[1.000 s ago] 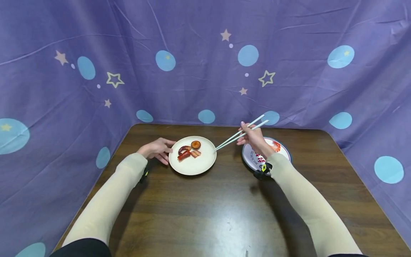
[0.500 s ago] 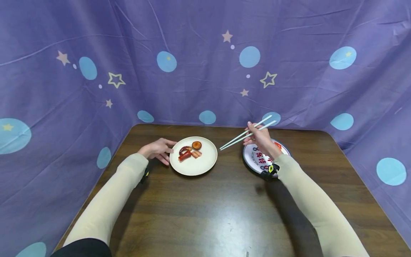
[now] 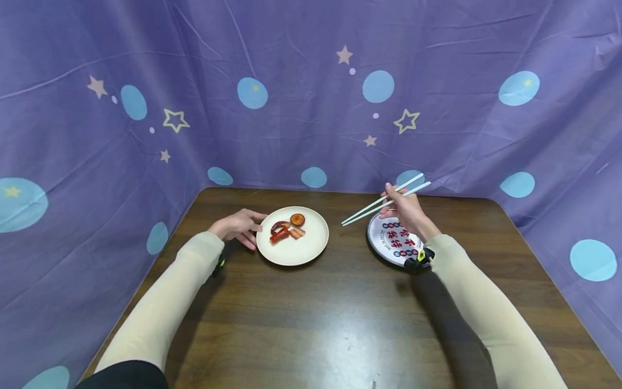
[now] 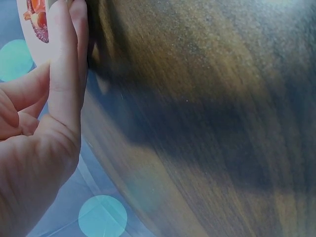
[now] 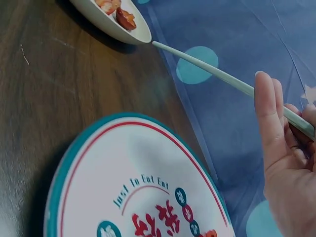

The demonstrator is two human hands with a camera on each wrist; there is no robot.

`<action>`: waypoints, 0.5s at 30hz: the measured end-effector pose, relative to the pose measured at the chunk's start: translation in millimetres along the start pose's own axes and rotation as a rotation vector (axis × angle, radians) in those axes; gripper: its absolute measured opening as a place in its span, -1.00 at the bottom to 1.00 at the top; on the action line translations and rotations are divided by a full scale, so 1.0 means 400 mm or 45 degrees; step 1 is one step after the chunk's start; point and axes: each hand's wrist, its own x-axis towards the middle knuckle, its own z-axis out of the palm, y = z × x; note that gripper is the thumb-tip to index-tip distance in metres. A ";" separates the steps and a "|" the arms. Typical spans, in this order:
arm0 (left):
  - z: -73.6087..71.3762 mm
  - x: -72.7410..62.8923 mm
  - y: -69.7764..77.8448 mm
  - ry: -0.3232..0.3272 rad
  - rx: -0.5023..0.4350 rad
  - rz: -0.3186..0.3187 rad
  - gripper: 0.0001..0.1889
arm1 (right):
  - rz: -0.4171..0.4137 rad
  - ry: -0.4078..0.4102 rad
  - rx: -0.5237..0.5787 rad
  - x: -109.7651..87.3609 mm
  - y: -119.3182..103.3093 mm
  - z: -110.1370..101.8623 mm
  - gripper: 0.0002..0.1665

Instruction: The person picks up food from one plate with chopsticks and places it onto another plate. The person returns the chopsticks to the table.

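My right hand (image 3: 408, 209) holds a pair of pale green chopsticks (image 3: 384, 203) above the printed plate (image 3: 384, 237), their tips in the gap between the two plates. In the right wrist view, one chopstick (image 5: 207, 68) shows with its tip right at the cream plate's rim (image 5: 143, 38). My left hand (image 3: 239, 226) touches the left rim of that cream plate (image 3: 296, 254) with spread, mostly straight fingers. On the cream plate lie a round brown slice (image 3: 297, 220), a dark curled tentacle (image 3: 278, 227), a red piece (image 3: 279, 236) and a pale striped piece (image 3: 297, 233).
Both plates stand on a dark wooden table (image 3: 291, 324). Behind and beside it hangs a purple curtain (image 3: 311, 108) with blue dots and stars. A bit of orange food (image 5: 211, 233) shows at the bottom of the right wrist view, on the printed plate.
My right hand has moved right with the chopsticks, taking their tips away from the cream plate's rim in the head view. It now hides the orange food on the printed plate. My left hand stays put.
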 end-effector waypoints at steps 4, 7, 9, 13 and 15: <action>-0.001 0.003 -0.001 0.007 -0.008 -0.007 -0.35 | -0.012 0.012 0.008 -0.006 -0.008 -0.018 -0.61; -0.001 0.004 -0.001 0.004 -0.009 -0.001 -0.35 | -0.008 0.019 0.046 -0.013 -0.011 -0.035 -0.60; 0.000 0.003 -0.001 0.007 -0.006 -0.002 -0.35 | -0.004 0.022 0.061 -0.018 -0.014 -0.047 -0.59; 0.001 0.005 -0.001 0.009 0.002 -0.006 -0.35 | -0.005 0.033 0.074 -0.027 -0.023 -0.067 -0.59; 0.001 0.004 0.000 0.014 0.000 -0.008 -0.35 | -0.006 0.031 0.080 -0.031 -0.030 -0.078 -0.59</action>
